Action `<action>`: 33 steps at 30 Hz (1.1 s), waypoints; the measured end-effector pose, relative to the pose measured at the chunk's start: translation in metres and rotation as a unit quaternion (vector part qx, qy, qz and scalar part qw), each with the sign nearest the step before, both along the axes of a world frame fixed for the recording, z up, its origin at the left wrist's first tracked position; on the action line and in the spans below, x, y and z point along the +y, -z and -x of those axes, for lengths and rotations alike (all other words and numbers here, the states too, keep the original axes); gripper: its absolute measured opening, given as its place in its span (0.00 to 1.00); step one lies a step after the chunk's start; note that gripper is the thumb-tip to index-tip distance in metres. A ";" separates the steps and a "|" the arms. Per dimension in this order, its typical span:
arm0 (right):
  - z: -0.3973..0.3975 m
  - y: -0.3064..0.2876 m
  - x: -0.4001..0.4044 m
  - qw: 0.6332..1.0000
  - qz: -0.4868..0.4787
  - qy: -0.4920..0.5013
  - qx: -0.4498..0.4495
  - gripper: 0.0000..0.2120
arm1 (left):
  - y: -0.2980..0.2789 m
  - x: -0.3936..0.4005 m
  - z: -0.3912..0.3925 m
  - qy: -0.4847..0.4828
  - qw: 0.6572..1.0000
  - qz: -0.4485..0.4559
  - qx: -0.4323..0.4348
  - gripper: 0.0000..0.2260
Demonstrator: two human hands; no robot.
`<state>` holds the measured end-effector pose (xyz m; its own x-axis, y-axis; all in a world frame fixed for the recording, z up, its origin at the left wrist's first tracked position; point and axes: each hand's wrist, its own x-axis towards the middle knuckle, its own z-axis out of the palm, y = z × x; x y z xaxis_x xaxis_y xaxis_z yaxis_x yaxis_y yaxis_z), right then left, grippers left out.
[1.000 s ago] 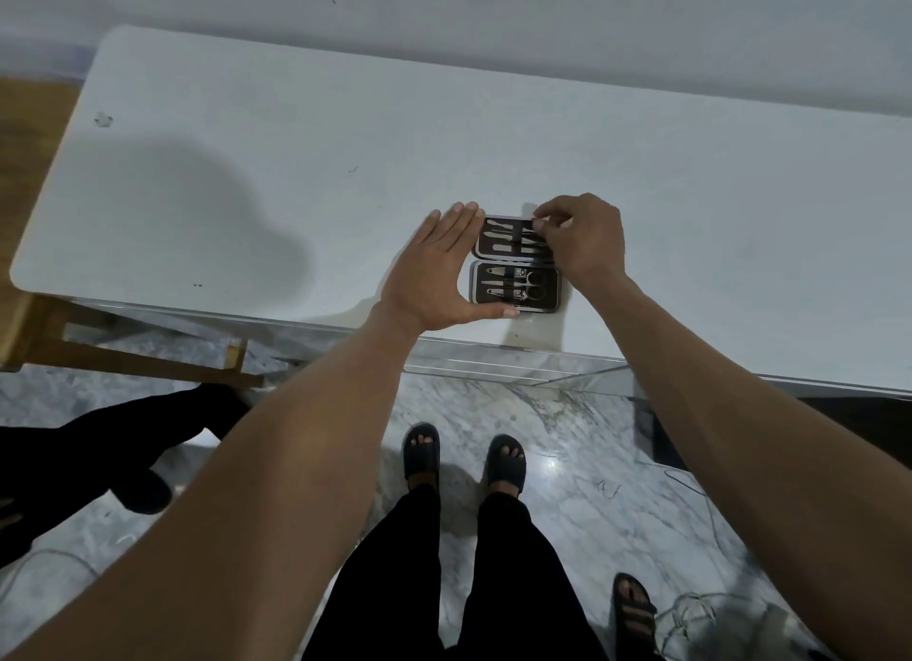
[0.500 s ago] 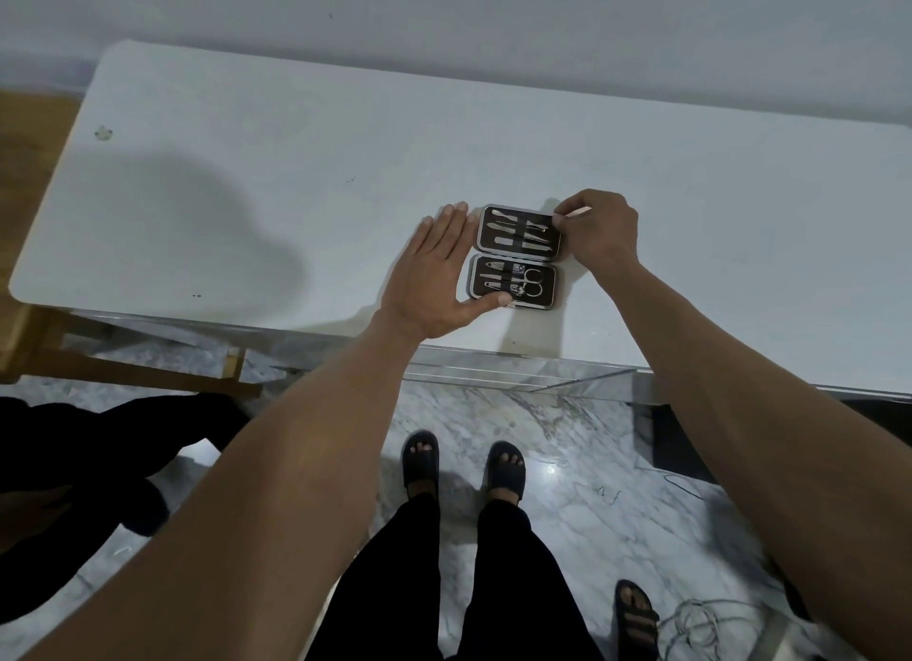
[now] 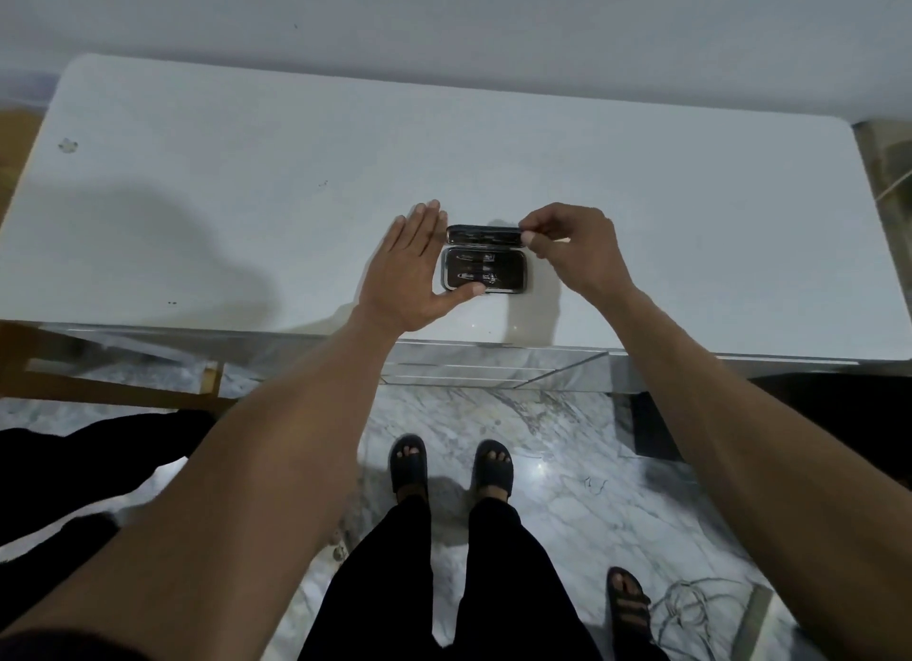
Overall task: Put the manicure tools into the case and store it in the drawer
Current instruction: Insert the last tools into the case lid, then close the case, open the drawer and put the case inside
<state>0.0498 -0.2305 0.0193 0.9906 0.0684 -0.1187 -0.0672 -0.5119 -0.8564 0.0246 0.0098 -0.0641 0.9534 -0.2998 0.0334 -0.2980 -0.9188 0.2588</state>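
Note:
A small dark manicure case (image 3: 486,270) lies on the white table (image 3: 247,191), near its front edge. Metal tools sit strapped inside its lower half. The case lid (image 3: 483,233) stands tilted up, nearly on edge. My right hand (image 3: 575,250) pinches the lid's right corner between thumb and fingers. My left hand (image 3: 412,275) rests flat against the case's left side, fingers straight, thumb pressed along the front edge of the lower half.
The table's mirrored drawer front (image 3: 493,364) runs below the front edge. A wooden chair frame (image 3: 113,389) stands at the left. Another person's sandalled foot (image 3: 627,606) and a cable (image 3: 691,606) lie on the marble floor at the right.
The lid lay flat open with its tools showing; my right hand has now swung it up towards the lower half. My left hand stays against the case.

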 end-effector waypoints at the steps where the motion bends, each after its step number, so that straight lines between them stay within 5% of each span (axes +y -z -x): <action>1: 0.006 0.001 -0.001 1.000 0.014 -0.004 -0.011 0.04 | 0.001 0.000 0.000 0.002 1.000 -0.007 -0.001 0.50; 12: 0.049 0.037 0.008 0.974 0.188 -0.065 -0.107 0.12 | 0.000 0.002 0.002 0.022 1.000 -0.015 0.003 0.54; 16: 0.049 0.028 0.014 0.972 0.205 -0.051 -0.106 0.10 | -0.002 0.002 0.002 0.017 1.000 -0.001 0.000 0.48; 21: 0.039 0.035 0.026 0.966 0.242 -0.046 -0.081 0.27 | 0.001 0.002 0.003 0.023 0.999 0.022 -0.027 0.37; 24: 0.045 0.048 0.034 0.957 0.279 -0.056 -0.061 0.29 | 0.002 0.002 0.003 0.041 0.998 0.022 -0.047 0.33; 33: 0.056 0.056 0.041 0.947 0.307 -0.050 -0.075 0.28 | 0.002 0.002 0.000 0.065 0.997 0.014 -0.041 0.34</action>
<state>-0.0061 -0.1896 -0.0366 0.9916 0.1272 -0.0251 0.1074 -0.9140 -0.3913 0.0241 0.0115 -0.0663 0.9006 -0.4178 0.1195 -0.4346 -0.8644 0.2528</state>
